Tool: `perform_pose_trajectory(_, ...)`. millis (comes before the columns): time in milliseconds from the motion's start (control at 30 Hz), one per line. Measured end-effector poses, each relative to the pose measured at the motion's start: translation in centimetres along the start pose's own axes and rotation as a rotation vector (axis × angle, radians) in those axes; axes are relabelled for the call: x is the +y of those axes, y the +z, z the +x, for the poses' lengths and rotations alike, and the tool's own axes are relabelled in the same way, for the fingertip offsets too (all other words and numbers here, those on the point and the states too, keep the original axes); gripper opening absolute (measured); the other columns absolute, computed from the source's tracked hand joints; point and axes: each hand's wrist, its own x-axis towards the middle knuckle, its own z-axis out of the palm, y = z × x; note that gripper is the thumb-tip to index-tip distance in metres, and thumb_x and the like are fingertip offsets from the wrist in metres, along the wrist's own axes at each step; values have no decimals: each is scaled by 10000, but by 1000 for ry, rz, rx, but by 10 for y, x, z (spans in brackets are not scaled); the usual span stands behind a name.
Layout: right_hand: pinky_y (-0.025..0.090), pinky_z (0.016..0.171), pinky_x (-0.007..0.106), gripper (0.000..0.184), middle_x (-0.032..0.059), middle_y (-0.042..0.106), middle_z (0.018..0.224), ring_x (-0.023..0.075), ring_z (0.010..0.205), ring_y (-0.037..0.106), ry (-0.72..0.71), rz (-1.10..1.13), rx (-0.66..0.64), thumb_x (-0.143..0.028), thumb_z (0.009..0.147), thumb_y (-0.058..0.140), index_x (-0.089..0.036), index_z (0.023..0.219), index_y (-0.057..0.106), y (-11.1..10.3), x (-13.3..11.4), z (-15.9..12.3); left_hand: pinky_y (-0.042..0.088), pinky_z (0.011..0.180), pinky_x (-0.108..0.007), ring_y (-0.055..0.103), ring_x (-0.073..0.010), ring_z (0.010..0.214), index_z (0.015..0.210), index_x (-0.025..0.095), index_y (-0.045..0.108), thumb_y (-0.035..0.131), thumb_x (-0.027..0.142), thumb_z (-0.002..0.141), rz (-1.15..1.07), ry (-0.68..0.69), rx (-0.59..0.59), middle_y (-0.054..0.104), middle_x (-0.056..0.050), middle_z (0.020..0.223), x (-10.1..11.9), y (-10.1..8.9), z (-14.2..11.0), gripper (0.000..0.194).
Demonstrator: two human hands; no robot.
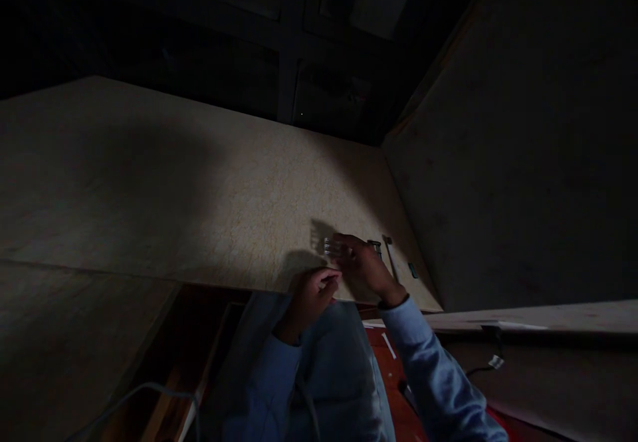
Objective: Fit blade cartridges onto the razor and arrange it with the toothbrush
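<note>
My right hand (361,262) reaches over the near edge of the tabletop, with its fingers closed on a small shiny piece with parallel bars (331,248). Its exact kind is too dark and small to make out, and it throws a pronged shadow on the tabletop. Just left of it, my left hand (312,296) is closed, thumb against fingers, near the fingertips of my right hand. Whatever it may hold is hidden. Beyond my right hand lie a dark metal-looking piece (375,247) and a thin rod with a dark head (392,258).
A pale, patterned tabletop (259,189) stretches away to the left. A small dark green item (413,270) lies by the panel (518,163) standing on the right. Below are an open drawer-like space (199,322), a grey cable (154,386) and a red surface (393,375).
</note>
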Motion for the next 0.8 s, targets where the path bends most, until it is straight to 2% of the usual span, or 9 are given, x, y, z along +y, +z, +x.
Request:
perform_pose_trajectory(100, 578, 910, 398, 447, 140, 731, 1226, 247, 998, 731, 63, -77, 49, -191, 858, 684, -205, 1304, 659, -29, 26, -21, 607, 537, -251, 707, -196, 768, 1014, 161, 744, 612, 411, 852, -22, -11, -6, 725, -79, 887, -5, 0, 2, 326)
perform_pose_trajectory(233, 598, 775, 352, 448, 135, 761, 1130, 247, 885, 750, 237, -199, 76, -216, 870, 653, -184, 1317, 644, -76, 63, -47, 603, 516, -249, 692, -171, 679, 1004, 148, 745, 628, 421, 831, 2, -25, 7, 728, -91, 902, -3, 0, 3, 344)
perform_pose_trajectory(367, 572, 913, 366, 466, 131, 733, 1236, 278, 1076, 721, 350, -302, 50, -127, 844, 608, -195, 1302, 655, -107, 98, -65, 609, 506, -260, 696, -206, 762, 980, 143, 750, 647, 451, 795, -5, -51, 39, 719, -102, 898, 1, 1, 2, 374)
perform_pose_trajectory(467, 534, 1010, 380, 481, 146, 742, 1211, 277, 1154, 689, 384, -323, 4, -28, 795, 557, -145, 1242, 688, -110, 117, -69, 606, 500, -254, 690, -205, 768, 976, 143, 748, 656, 454, 785, 3, -53, 45, 720, -106, 915, 0, 1, 2, 377)
perform_pose_trajectory(567, 502, 1054, 365, 503, 122, 755, 1189, 250, 1168, 681, 367, -303, -17, 18, 784, 499, -143, 1215, 703, -105, 125, -66, 601, 504, -241, 680, -175, 704, 975, 144, 746, 660, 446, 791, 18, -47, 49, 717, -91, 896, -1, 1, 3, 363)
perform_pose_trajectory(667, 516, 1030, 358, 524, 84, 776, 1137, 226, 1096, 710, 358, -273, -32, 29, 788, 462, -181, 1196, 715, -100, 125, -59, 598, 500, -235, 678, -172, 699, 961, 150, 747, 667, 442, 794, 23, -42, 66, 712, -80, 867, 0, 2, 2, 345)
perform_pose_trajectory(800, 556, 959, 349, 526, 87, 790, 1086, 229, 1014, 736, 365, -223, -39, 31, 784, 459, -189, 1177, 730, -100, 123, -52, 602, 491, -245, 690, -192, 730, 938, 156, 748, 675, 444, 790, 23, -38, 82, 722, -83, 856, 1, 2, 2, 332)
